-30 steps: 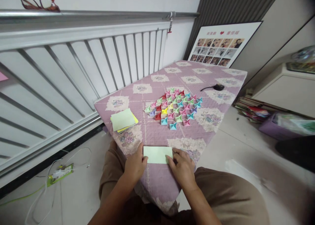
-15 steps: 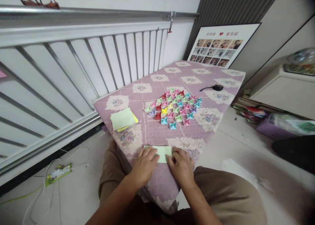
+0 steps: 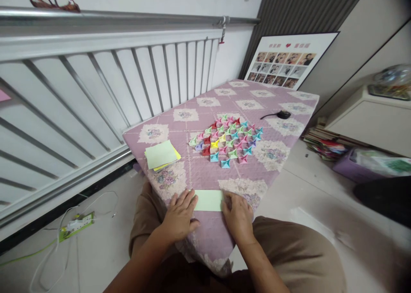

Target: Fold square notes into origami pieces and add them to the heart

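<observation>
A light green folded paper (image 3: 209,200) lies flat near the front corner of the table, its long side running left to right. My left hand (image 3: 180,215) is spread out at the paper's left end, fingertips by its edge and thumb apart over the cloth. At the other end, my right hand (image 3: 238,214) has its fingers bent and closed on the paper's right edge; part of that edge is hidden under them. Beyond the hands stand several small folded paper pieces (image 3: 227,140) in many colours, set in rows. A stack of green and yellow paper sheets (image 3: 162,155) rests to the left.
A flowered pink cloth (image 3: 205,171) covers the table. Towards its right side lies a small black object with a strap (image 3: 284,114). A white radiator (image 3: 128,77) runs along the left wall. On the floor at left is a power strip (image 3: 77,226) with cables.
My left hand has slid left off the paper's middle to its left end, spreading its fingers. My right hand has drawn slightly right, so more of the paper's surface shows.
</observation>
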A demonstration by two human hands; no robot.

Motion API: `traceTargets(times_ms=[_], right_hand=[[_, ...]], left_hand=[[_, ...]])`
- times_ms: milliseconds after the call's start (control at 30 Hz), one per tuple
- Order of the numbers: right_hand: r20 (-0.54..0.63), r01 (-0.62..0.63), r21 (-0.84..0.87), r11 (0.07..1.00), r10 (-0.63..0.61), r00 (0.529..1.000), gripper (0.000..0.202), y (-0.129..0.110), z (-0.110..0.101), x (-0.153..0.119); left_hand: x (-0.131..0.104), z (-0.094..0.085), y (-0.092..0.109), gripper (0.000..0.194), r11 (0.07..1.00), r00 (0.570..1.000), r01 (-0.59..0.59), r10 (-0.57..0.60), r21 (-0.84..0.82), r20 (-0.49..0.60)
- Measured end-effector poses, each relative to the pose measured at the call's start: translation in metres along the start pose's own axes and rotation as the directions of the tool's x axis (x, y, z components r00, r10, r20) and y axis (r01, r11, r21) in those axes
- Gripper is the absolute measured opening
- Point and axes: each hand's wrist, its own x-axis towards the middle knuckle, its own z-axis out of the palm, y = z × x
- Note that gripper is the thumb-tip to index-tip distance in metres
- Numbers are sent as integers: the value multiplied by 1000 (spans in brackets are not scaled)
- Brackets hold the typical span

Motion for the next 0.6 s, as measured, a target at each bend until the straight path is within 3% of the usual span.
traceTargets(times_ms=[200, 367, 467, 600], right_hand=[[-118, 117, 85, 990, -106, 987, 24, -9, -9, -4], [34, 313, 221, 924, -328, 944, 20, -44, -14, -16], [110, 304, 249, 920, -339, 934, 21, -52, -10, -19], [123, 283, 242, 928, -319, 940, 22, -47, -5, -18]], left_hand=[[1, 1, 1, 75, 1000, 1000, 5, -6, -26, -9], [-1, -1, 2, 71, 999, 998, -2, -1, -43, -56], [0, -6, -1, 62, 998, 992, -1, -7, -61, -124], [4, -16, -6, 49, 996, 984, 16, -31, -87, -176]])
